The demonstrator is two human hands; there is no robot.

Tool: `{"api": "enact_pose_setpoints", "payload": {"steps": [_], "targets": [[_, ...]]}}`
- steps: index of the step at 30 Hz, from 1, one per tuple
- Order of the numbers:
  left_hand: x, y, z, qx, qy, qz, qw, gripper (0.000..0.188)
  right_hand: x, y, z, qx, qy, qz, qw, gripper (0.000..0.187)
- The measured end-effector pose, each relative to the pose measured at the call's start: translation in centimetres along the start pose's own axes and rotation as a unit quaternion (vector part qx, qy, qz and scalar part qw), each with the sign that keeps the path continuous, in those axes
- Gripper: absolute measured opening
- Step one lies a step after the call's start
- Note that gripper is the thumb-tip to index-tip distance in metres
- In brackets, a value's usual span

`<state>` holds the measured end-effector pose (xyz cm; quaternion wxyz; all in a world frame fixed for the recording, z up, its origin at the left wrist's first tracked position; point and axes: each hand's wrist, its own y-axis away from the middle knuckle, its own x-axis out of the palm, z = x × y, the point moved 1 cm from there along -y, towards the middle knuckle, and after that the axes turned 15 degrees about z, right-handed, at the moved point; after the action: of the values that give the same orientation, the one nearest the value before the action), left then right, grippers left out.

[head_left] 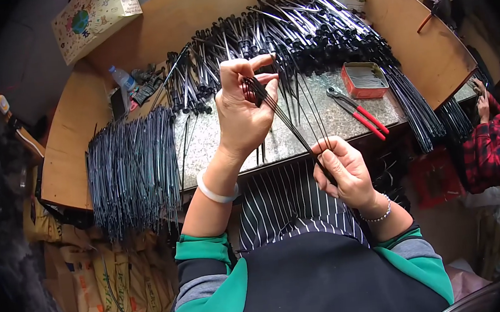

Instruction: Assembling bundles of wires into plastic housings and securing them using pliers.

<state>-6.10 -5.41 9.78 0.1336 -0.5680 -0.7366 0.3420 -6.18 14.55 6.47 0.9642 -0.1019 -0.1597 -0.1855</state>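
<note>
My left hand point(243, 112) is raised over the near edge of the bench, its fingers curled and closed round the upper ends of several thin black rods point(290, 124). Lower and to the right, my right hand point(345, 168) pinches the same rods by their lower ends, thumb on top. The bundle slants between the two hands, and one or two rods stand apart from the rest. Behind my left hand lies a big heap of black and silver rods point(239, 35) with black end pieces. Thin dark rods point(135, 166) hang in a thick row over the bench edge at left.
Red-handled pliers point(360, 113) lie beside a small red tin point(365, 80) of thin metal pieces. Wooden side boards point(418, 34) wall the bench point(205, 148). A water bottle point(123, 79) stands at left. Sacks point(103, 282) are below. Another person's checked sleeve point(490, 150) shows at right.
</note>
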Motion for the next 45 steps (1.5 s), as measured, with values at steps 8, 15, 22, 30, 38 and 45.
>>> {"api": "enact_pose_setpoints", "payload": {"steps": [8, 15, 22, 30, 38, 45], "targets": [[0.0, -1.7, -1.1, 0.000, -0.200, 0.026, 0.980, 0.100, -1.6, 0.3, 1.2, 0.055, 0.016, 0.093, 0.994, 0.037], [2.1, -1.5, 0.6, -0.005, 0.016, -0.012, 1.000, 0.089, -2.5, 0.4, 1.6, 0.001, 0.001, 0.092, 0.996, 0.038], [0.0, 4.8, 3.9, 0.244, -0.266, -0.103, 0.927, 0.054, -2.4, 0.7, 4.6, -0.030, -0.049, -0.032, 0.998, 0.038], [-13.2, 13.3, 8.5, -0.486, -0.595, 0.033, 0.639, 0.020, -3.4, -1.8, 3.2, -0.037, 0.010, -0.040, 0.998, 0.036], [-12.0, 14.2, 7.9, -0.466, -0.624, 0.068, 0.623, 0.018, -4.0, -3.0, 0.5, -0.071, 0.098, -0.038, 0.992, 0.030], [-12.7, 13.7, 7.2, -0.485, -0.623, 0.111, 0.604, 0.020, -3.6, -3.0, 0.1, -0.069, 0.110, -0.041, 0.991, 0.029]]}}
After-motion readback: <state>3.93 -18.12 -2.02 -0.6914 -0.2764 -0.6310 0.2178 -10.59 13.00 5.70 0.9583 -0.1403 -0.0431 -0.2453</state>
